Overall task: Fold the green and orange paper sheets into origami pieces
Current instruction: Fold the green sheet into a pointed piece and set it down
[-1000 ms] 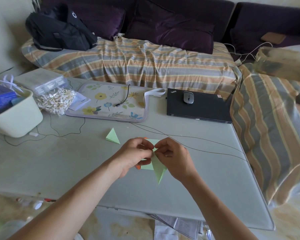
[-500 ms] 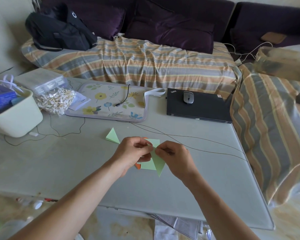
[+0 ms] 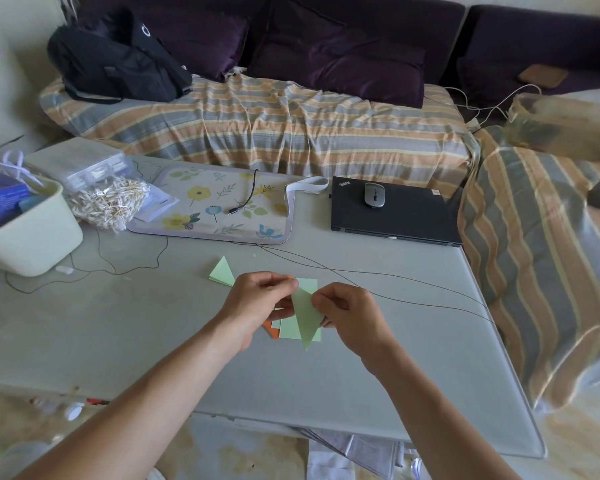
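Note:
A green paper folded into a long triangle hangs point-down just above the grey table. My left hand pinches its upper left edge and my right hand pinches its right edge. Under it lies a flat stack of green sheets with orange sheets peeking out at the lower left. A finished green folded triangle lies on the table to the upper left of my hands.
A thin dark wire runs across the table just behind my hands. Farther back are a floral pad, a closed black laptop with a mouse, a bag of cotton swabs and a cream tub.
The green triangle has been turned slightly between my fingers and both hands have shifted a little; its tip still points toward me.

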The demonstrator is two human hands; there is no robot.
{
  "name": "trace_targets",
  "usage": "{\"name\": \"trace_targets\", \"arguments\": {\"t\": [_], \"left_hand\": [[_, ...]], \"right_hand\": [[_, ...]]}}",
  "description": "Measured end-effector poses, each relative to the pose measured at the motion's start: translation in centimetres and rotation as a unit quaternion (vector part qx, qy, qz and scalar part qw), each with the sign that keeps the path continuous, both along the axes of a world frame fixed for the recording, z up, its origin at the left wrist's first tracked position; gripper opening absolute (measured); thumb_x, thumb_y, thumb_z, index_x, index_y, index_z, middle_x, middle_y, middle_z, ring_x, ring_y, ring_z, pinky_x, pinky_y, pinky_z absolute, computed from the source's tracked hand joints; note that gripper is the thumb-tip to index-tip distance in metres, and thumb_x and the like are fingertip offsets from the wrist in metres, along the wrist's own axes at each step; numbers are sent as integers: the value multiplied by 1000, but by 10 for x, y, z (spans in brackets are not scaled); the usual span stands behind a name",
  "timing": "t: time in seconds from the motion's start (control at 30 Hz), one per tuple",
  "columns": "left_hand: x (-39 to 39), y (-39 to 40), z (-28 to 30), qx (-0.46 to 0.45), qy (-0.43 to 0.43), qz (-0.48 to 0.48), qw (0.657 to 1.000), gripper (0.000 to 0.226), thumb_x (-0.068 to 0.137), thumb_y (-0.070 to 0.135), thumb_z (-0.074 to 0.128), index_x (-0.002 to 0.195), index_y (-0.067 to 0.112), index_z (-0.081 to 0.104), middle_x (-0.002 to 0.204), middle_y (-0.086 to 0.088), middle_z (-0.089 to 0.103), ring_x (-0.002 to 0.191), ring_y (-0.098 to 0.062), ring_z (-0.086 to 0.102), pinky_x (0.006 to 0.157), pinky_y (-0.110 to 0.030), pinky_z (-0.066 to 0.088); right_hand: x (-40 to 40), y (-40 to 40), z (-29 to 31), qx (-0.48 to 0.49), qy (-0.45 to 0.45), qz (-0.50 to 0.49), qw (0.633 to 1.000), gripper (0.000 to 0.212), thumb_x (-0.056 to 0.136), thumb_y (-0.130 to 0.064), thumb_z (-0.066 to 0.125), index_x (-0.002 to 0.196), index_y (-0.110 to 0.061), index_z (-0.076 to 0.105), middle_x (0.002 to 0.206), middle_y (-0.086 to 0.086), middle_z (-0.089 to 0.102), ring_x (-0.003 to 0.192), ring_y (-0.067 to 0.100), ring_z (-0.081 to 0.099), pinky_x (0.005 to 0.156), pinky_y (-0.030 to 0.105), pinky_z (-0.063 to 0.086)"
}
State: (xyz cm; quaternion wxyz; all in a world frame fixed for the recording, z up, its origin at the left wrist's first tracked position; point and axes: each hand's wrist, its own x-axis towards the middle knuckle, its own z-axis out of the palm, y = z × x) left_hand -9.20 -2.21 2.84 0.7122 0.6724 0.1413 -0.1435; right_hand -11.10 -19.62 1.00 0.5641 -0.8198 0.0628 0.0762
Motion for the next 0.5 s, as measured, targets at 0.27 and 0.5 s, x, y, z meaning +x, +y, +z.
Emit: {"name": "trace_targets", "arguments": {"t": [0.27, 0.5], "left_hand": [[1, 0, -1, 16, -9, 27, 999, 17, 92, 17, 74, 96, 0, 76, 91, -17, 78, 83, -27, 77, 69, -25, 62], [-1, -1, -1, 61, -35, -23, 997, 10, 87, 17, 79, 91, 8, 78, 94, -15, 78, 88, -31, 75, 82, -38, 63]], "right_hand": [[-3, 4, 7, 40, 11, 20, 999, 12, 96, -15, 63, 89, -13, 71, 76, 10, 76, 77, 32, 74, 86, 47, 60], [-3, 6, 3, 45, 17, 21, 999, 14, 89, -34, 70, 84, -22, 72, 84, 0, 76, 79, 17, 66, 82, 43, 56]]}}
